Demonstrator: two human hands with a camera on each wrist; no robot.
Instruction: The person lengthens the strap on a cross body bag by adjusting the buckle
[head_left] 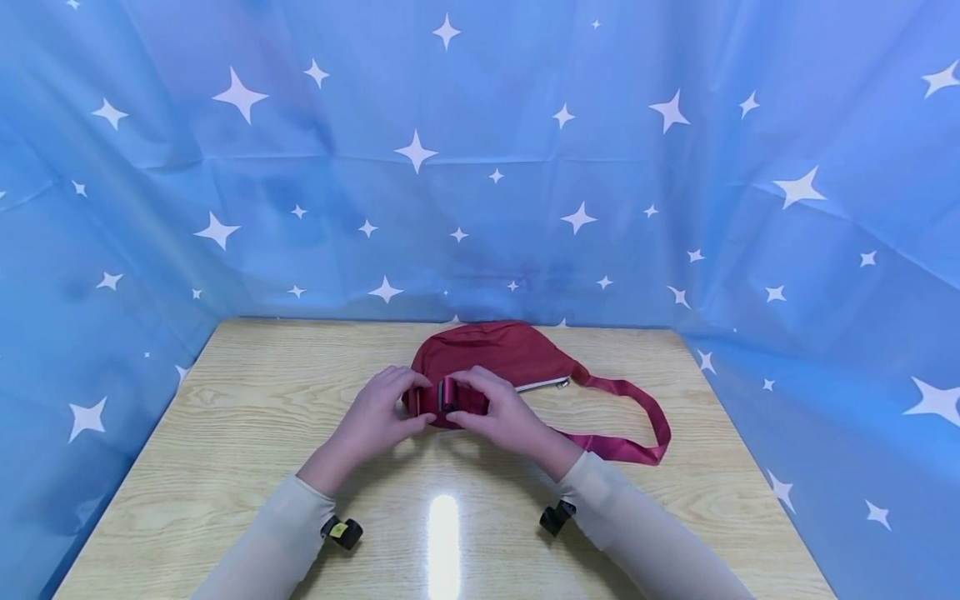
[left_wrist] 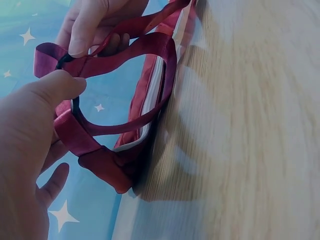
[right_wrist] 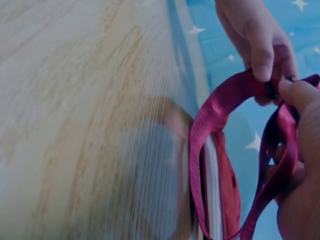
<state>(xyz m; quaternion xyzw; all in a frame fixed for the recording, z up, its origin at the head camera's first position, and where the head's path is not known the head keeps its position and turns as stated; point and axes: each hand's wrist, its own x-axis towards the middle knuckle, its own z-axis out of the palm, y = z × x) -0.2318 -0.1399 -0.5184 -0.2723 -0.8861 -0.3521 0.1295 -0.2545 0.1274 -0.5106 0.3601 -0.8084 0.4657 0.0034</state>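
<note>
A dark red waist bag (head_left: 495, 354) lies at the back of the table, its white-edged zipper (head_left: 542, 385) facing forward. In front of it both hands hold its red strap (left_wrist: 120, 57) at a black strap adjuster (left_wrist: 75, 106). My left hand (head_left: 382, 414) pinches the adjuster and strap from the left, thumb in front. From the right, my right hand (head_left: 498, 410) pinches the strap beside the adjuster, with a strap fold between thumb and fingers. Several loops of strap hang below the hands in the wrist views. Fingers partly hide how the strap threads through.
The remaining strap loop (head_left: 658, 425) curves over the table to the right of the bag. The light wooden table (head_left: 247, 417) carries a bright reflection in front. A blue star-patterned curtain (head_left: 480, 200) stands behind and at both sides.
</note>
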